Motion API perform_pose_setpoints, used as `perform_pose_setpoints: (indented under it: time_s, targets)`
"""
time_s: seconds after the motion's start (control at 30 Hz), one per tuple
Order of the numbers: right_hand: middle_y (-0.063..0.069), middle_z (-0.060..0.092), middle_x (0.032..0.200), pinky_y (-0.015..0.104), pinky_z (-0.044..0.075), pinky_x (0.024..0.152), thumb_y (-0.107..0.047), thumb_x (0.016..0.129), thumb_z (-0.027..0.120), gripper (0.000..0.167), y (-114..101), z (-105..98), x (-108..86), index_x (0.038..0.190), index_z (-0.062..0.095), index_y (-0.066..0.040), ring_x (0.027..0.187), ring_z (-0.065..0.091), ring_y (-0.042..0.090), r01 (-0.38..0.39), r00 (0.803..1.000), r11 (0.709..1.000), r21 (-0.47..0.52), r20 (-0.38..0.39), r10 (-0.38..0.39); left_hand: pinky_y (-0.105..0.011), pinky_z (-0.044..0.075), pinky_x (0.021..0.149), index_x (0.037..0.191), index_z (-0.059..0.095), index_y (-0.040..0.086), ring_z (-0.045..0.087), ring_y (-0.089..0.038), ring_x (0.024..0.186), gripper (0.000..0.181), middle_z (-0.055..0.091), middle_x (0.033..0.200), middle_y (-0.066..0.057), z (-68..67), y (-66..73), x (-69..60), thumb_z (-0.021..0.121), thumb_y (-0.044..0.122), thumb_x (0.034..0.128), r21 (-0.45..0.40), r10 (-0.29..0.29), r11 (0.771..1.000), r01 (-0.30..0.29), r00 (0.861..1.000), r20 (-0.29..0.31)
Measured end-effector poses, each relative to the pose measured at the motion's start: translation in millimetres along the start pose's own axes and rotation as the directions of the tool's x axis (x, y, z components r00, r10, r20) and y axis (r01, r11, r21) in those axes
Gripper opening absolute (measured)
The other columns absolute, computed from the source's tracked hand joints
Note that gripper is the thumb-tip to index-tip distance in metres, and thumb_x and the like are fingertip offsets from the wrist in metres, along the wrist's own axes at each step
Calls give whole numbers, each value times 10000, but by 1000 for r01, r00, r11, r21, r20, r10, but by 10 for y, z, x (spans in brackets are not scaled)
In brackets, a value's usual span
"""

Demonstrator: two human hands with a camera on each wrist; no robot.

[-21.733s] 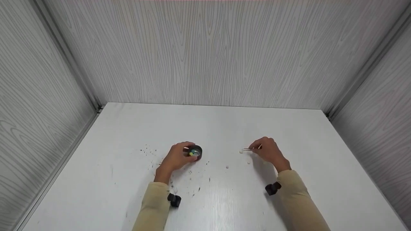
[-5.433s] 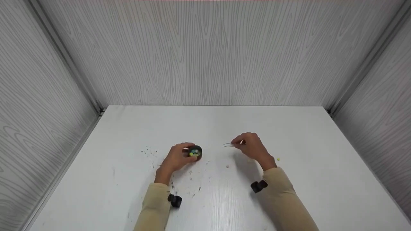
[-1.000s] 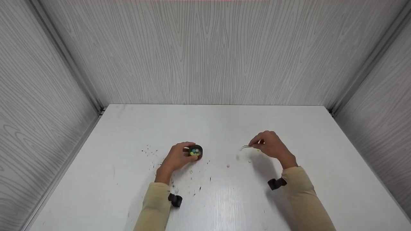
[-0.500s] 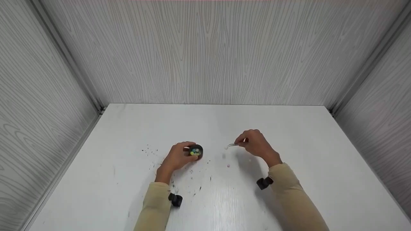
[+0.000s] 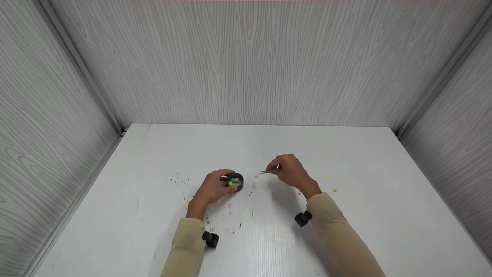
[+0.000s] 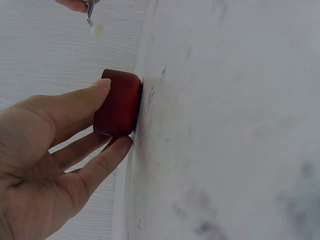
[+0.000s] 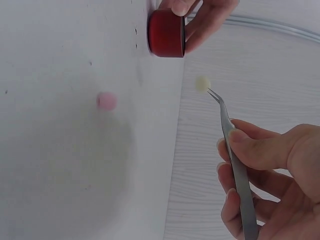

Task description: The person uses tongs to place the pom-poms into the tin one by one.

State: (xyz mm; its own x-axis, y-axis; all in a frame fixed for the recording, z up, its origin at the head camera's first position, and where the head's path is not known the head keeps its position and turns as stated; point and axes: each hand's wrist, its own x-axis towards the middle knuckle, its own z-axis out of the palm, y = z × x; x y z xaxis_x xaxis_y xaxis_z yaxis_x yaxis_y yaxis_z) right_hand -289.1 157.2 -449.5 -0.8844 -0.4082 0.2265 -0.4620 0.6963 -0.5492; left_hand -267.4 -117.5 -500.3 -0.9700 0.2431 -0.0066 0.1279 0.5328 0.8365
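Observation:
In the head view my left hand (image 5: pixel 210 190) grips a small round cup (image 5: pixel 240 181) standing on the table, thumb and fingers around its side. The cup's wall shows red in the left wrist view. Several coloured balls (image 5: pixel 233 181) lie inside it. My right hand (image 5: pixel 291 173) holds metal tweezers (image 7: pixel 235 155) with bent tips. At those tips, clear of the table, is a pale yellow ball (image 7: pixel 202 83). It hangs a short way right of the cup. A pink ball (image 7: pixel 107 101) sits on the table in the right wrist view.
A yellow-green ball (image 5: pixel 334 190) lies right of my right forearm, and a small pale ball (image 5: pixel 299 193) lies beside it on the left. Dark specks (image 5: pixel 230 206) mark the white table (image 5: pixel 192 146) around the left hand. Wood-grain walls (image 5: pixel 250 69) enclose the table.
Over the last second my right hand has moved left, bringing the tweezers and pale ball nearer the cup. The left hand stays still. More balls are visible in the cup than at first.

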Motion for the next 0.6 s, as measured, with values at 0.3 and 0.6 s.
perform_pose_setpoints:
  time_s: [0.3, 0.6]
  targets:
    - [100, 777, 926, 366, 587, 719, 15, 917, 733, 138, -114, 139, 71, 958, 835, -69, 831, 704, 231, 17, 1000, 1000, -6, -9, -17, -534, 507, 1091, 1410, 622, 81, 626, -378, 1291, 517, 613, 1425, -175, 3, 12, -3, 778, 101, 917, 1, -5, 1000, 5, 1000, -8]
    - [91, 785, 929, 360, 594, 734, 29, 914, 730, 153, -170, 279, 113, 961, 837, -70, 833, 702, 202, 27, 999, 1000, 15, -21, -26, -526, 510, 1095, 1403, 627, 82, 628, -384, 1294, 510, 622, 1424, -171, 11, 6, 9, 780, 101, 916, 6, -10, 1000, 10, 1000, -7]
